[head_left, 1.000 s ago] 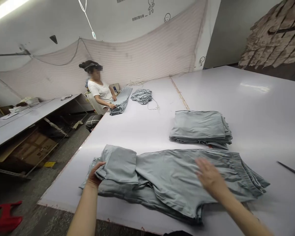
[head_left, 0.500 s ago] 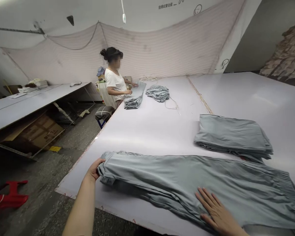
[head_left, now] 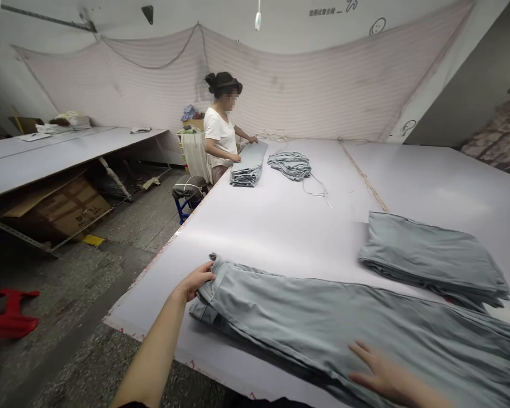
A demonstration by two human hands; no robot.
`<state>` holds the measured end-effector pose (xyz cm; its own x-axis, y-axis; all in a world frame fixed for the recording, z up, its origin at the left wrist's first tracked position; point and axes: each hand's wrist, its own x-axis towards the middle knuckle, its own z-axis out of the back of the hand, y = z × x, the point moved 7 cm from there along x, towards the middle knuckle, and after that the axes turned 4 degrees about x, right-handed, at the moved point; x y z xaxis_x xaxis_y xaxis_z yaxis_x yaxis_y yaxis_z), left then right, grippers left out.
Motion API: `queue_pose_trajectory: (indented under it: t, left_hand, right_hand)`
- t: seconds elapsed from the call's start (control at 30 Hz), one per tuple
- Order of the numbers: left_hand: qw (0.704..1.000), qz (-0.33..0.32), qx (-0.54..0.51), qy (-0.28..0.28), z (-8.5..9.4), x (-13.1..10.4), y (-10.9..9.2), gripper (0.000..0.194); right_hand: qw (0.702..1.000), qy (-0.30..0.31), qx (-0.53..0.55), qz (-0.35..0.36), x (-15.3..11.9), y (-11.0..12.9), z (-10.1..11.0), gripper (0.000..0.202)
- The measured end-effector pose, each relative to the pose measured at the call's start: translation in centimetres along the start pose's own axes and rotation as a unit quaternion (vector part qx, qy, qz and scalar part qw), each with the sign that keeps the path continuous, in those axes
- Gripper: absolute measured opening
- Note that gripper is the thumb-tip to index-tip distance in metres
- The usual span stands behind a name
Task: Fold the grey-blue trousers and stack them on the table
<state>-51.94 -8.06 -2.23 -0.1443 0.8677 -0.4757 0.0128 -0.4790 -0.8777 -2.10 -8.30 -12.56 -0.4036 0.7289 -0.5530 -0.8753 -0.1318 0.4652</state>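
Note:
Grey-blue trousers [head_left: 297, 306] lie lengthwise across the near side of the table, legs to the left and waist running to the right edge of view. My left hand [head_left: 199, 280] grips the hem at the leg end, fingers curled over the cloth. Over the middle of the trousers, my right hand [head_left: 380, 371] is spread flat and slightly blurred; it holds nothing. More matching cloth shows beneath the top pair. Just beyond sits a folded stack of the same garments [head_left: 429, 255].
Across the white table [head_left: 246, 226], a co-worker [head_left: 221, 133] handles a folded grey pile [head_left: 249, 167]. Beside it lies a gathered bundle [head_left: 289, 165] with loose string. To the left are a second table [head_left: 68, 153], a cardboard box [head_left: 74, 209] and a red stool [head_left: 12, 314].
The view has swung left, shifting most things rightward. My left hand still grips the trouser hem, which is raised a little. My right hand has loosened from the cloth and is moving, its fingers blurred.

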Motion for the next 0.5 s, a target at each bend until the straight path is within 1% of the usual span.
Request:
queue_pose_trajectory:
  t: [0.03,0.07,0.1,0.13,0.17,0.2,0.23,0.27,0.3,0.33,0.37,0.4,0.43,0.5]
  left_hand:
    - [1.000,-0.012,0.006,0.012,-1.2,-0.1,-0.5,0.063]
    - [0.999,-0.024,0.013,0.025,-2.8,-0.3,-0.9,0.065]
    - [0.998,-0.037,0.023,0.040,-4.7,-0.5,-1.3,0.066]
    - [0.996,-0.050,0.034,0.058,-6.8,-0.9,-1.5,0.066]
    - [0.994,-0.066,0.049,0.077,-9.0,-1.3,-1.7,0.065]
    - [0.990,-0.085,0.067,0.094,-11.2,-1.8,-1.7,0.064]
    - [0.984,-0.103,0.090,0.112,-13.4,-2.3,-1.6,0.060]
    - [0.973,-0.127,0.135,0.140,-15.4,-2.8,-1.4,0.054]
    - [0.958,-0.144,0.187,0.162,-17.0,-3.2,-0.9,0.050]
    - [0.947,-0.150,0.231,0.168,-17.9,-3.5,-0.3,0.045]
    - [0.939,-0.147,0.267,0.157,-18.1,-3.5,0.5,0.041]
    - [0.937,-0.137,0.294,0.128,-17.6,-3.3,1.3,0.039]
    - [0.939,-0.122,0.310,0.084,-16.4,-3.1,2.2,0.037]
    - [0.932,-0.099,0.348,-0.006,-13.4,-2.6,4.0,0.036]
  right_hand:
    - [0.997,-0.023,0.063,0.031,0.8,3.5,1.1,0.067]
    - [0.986,-0.044,0.146,0.065,1.7,7.2,2.1,0.067]
    - [0.965,-0.053,0.247,0.078,2.6,10.6,2.7,0.068]
    - [0.931,-0.043,0.351,0.085,3.5,13.8,2.9,0.070]
    - [0.889,-0.036,0.449,0.085,4.3,16.7,3.0,0.072]
    - [0.849,-0.020,0.522,0.075,5.1,19.1,2.7,0.071]
    - [0.815,-0.015,0.576,0.059,5.8,20.9,2.3,0.068]
    - [0.790,-0.022,0.611,0.035,6.4,21.9,1.9,0.061]
    - [0.773,-0.039,0.633,0.006,6.9,22.2,1.5,0.051]
    - [0.759,-0.059,0.648,-0.025,7.2,21.9,1.0,0.043]
    - [0.744,-0.076,0.662,-0.054,7.5,21.2,0.5,0.037]
    - [0.730,-0.084,0.674,-0.078,7.5,20.3,0.0,0.035]
    - [0.718,-0.081,0.685,-0.096,7.6,19.5,-0.4,0.034]
    - [0.705,-0.056,0.698,-0.116,7.4,18.2,-1.2,0.037]
